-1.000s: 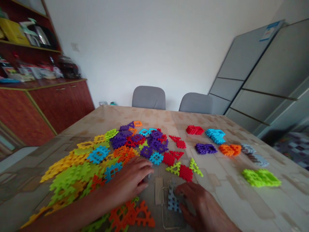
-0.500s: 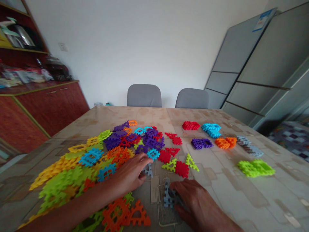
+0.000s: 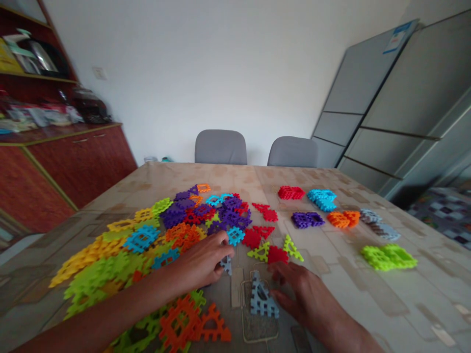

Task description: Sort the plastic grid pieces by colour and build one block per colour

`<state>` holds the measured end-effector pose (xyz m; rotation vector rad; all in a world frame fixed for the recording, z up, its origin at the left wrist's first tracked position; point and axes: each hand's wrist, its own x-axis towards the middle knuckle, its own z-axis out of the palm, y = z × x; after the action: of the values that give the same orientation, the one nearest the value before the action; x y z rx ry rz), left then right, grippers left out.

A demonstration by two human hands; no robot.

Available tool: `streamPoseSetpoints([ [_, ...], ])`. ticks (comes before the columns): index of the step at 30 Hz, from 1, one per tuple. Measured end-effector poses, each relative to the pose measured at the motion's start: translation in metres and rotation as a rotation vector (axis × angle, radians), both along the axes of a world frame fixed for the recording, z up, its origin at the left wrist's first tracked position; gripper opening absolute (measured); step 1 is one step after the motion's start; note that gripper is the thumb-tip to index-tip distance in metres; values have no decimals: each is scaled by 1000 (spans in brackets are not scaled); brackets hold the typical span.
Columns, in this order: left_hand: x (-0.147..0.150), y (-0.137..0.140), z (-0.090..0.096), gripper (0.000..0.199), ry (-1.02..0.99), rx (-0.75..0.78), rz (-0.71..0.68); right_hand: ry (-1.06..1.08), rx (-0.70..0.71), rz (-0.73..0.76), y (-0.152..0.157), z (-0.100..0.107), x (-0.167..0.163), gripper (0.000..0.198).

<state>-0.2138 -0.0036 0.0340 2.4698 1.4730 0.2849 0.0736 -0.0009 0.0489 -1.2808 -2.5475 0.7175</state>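
My left hand (image 3: 211, 256) is at the right edge of the mixed heap, fingers curled down on a grey triangle piece (image 3: 227, 265) that they partly cover. My right hand (image 3: 300, 287) hangs over the table with its fingers apart and nothing between them. Left of its thumb lies a toothed grey triangle stack (image 3: 263, 298), flat on the tabletop. The right fingertips come close to a red square piece (image 3: 276, 254); whether they touch it I cannot tell. Flanking that square are two lime triangle pieces (image 3: 293, 248).
A multicoloured heap of interlocking plastic pieces (image 3: 121, 269) spreads across the left. On the right stand sorted piles: red (image 3: 290, 192), blue (image 3: 322, 198), purple (image 3: 307, 219), orange (image 3: 343, 218), grey (image 3: 384, 230) and lime (image 3: 389, 256). Two grey chairs (image 3: 221, 147) are behind the table.
My right hand has let go of the grey triangle stack and moved up and right, uncovering it. My left hand has shifted slightly, covering more of its grey triangle piece.
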Motion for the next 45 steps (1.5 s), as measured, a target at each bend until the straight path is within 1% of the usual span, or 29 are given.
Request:
streamPoseSetpoints([
  [3, 0, -3, 0, 24, -21, 6, -28, 23, -20, -5, 0, 0, 1, 27],
  [7, 9, -13, 10, 33, -58, 20, -40, 87, 5, -30, 4, 2, 5, 22],
  [9, 21, -17, 17, 35, -97, 17, -65, 134, 36, -41, 7, 4, 7, 21],
  [11, 37, -20, 23, 32, -147, 5, -108, 167, 52, -52, 10, 5, 9, 19],
  [15, 64, -22, 25, 27, -164, -35, -174, 175, 86, -79, 14, 6, 11, 19],
  [16, 67, -22, 25, 30, -153, -44, -182, 176, 85, -79, 14, 5, 12, 20],
  [18, 68, -22, 24, 45, -125, -46, -192, 168, 68, -71, 14, 2, 11, 20],
  [20, 60, -17, 25, 59, -76, -19, -156, 131, 48, -67, 11, 0, 8, 19],
  [22, 45, -7, 24, 59, -16, 29, -48, 66, 21, -45, 6, -1, 4, 20],
  [23, 36, 1, 24, 57, 11, 53, 30, 35, 5, -17, 4, -1, 2, 26],
  [26, 9, 26, 18, 60, 61, 77, 245, -19, -19, 107, -3, -2, -2, 55],
  [28, -2, 36, 12, 63, 79, 46, 290, -17, 13, 176, -4, -7, -4, 70],
  [30, -4, 36, 10, 62, 78, 7, 241, -9, 48, 230, -3, -15, -4, 79],
  [32, -1, 26, 10, 62, 64, -26, 152, -37, 73, 252, -2, -22, -5, 85],
  [34, 0, 10, 13, 68, 47, -60, 73, -103, 76, 235, 0, -27, -7, 86],
  [36, -8, -7, 13, 69, 31, -44, 31, -161, 62, 206, 0, -30, -9, 85],
  [38, -28, -23, 5, 62, 30, 67, 69, -176, 43, 202, -1, -31, -10, 84],
  [40, -56, -38, -11, 55, 63, 237, 198, -157, 48, 215, -2, -34, -10, 83],
  [41, -69, -44, -20, 56, 82, 307, 286, -147, 59, 219, -2, -35, -10, 83],
  [42, -80, -51, -30, 58, 89, 359, 345, -138, 71, 223, -2, -37, -9, 84],
  [44, -93, -62, -44, 57, 77, 360, 320, -121, 98, 235, -2, -41, -9, 82],
  [45, -93, -66, -47, 57, 65, 345, 297, -111, 113, 243, -2, -42, -9, 80],
])
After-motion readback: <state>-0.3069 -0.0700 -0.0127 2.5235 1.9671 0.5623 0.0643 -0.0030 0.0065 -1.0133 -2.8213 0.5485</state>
